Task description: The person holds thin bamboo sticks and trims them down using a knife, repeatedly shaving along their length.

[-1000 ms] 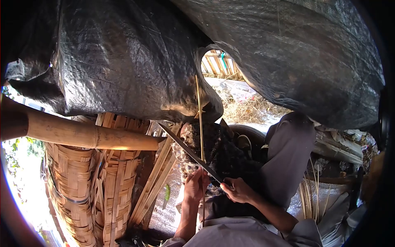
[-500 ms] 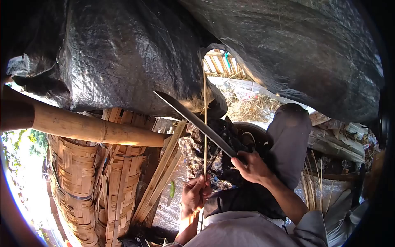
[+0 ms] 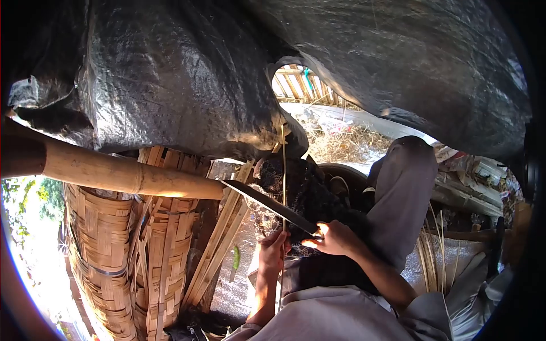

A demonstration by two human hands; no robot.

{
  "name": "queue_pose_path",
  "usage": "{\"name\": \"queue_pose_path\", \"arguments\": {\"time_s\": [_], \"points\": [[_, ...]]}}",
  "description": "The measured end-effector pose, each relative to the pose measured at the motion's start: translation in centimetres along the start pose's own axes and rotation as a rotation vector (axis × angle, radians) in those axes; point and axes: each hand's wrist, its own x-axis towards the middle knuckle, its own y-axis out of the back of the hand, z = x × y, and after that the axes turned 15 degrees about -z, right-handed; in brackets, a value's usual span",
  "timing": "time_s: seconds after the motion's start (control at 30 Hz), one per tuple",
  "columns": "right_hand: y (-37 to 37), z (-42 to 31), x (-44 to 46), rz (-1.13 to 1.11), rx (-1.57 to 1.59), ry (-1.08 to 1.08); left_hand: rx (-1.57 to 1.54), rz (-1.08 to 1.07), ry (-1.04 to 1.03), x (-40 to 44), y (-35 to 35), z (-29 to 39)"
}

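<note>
Near the lower middle, my left hand (image 3: 273,250) is closed around a thin bamboo strip (image 3: 284,165), which stands nearly upright and runs down past my wrist. My right hand (image 3: 334,237) grips a long-bladed knife (image 3: 273,206) at its handle end. The dark blade points up and left, crossing the strip just above my left fingers. Whether its edge touches the strip I cannot tell. Beneath the blade, a patterned dark cloth (image 3: 267,193) lies over my leg. The knife's handle is mostly hidden in my fist.
A thick bamboo pole (image 3: 136,177) juts in from the left, close to the knife tip. Woven bamboo baskets (image 3: 99,244) and split bamboo slats (image 3: 219,244) stand below it. Black plastic sheeting (image 3: 182,74) hangs overhead. More thin strips (image 3: 429,256) lie at the right.
My right hand has moved down and left with the knife, bringing the blade lower along the strip, nearer my left hand. The strip's top end now sits lower. My left hand has risen slightly.
</note>
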Motion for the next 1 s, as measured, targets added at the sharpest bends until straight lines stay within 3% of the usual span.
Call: {"name": "queue_pose_path", "arguments": {"time_s": [0.2, 0.23, 0.33, 0.4, 0.5, 0.67, 0.8, 0.87, 1.0], "points": [[-2.5, 1.8, 2.9, 0.034, 0.086, 0.023, -0.043, -0.229, 0.114, -1.2, -0.1, 1.2], [-2.8, 1.9, 3.1, 0.005, 0.083, -0.010, -0.043, -0.121, 0.119, -1.1, 0.9, 0.2], [-3.8, 2.7, 3.2, 0.036, 0.178, -0.009, -0.173, -0.086, 0.140, -1.1, 3.8, -1.3], [-2.8, 2.5, 3.2, -0.060, 0.215, -0.031, -0.154, -0.065, 0.188, -1.1, 3.9, -1.2], [-2.9, 3.0, 3.0, -0.062, 0.148, -0.037, 0.209, -0.094, 0.332, -1.3, 3.1, -0.5], [-3.2, 3.2, 3.0, -0.064, 0.166, -0.087, 0.229, -0.116, 0.351, -2.2, 3.1, -0.1], [-2.7, 2.8, 2.7, 0.045, 0.202, -0.027, 0.480, 0.006, 0.171, -1.7, 1.3, -0.2], [-2.0, 2.4, 2.5, 0.008, 0.188, -0.057, 1.070, 0.209, -0.003, -1.4, 0.1, 0.3], [-1.8, 1.2, 2.1, -0.036, 0.262, -0.044, 1.272, 0.314, -0.363, 0.6, -1.7, 1.3]]}}
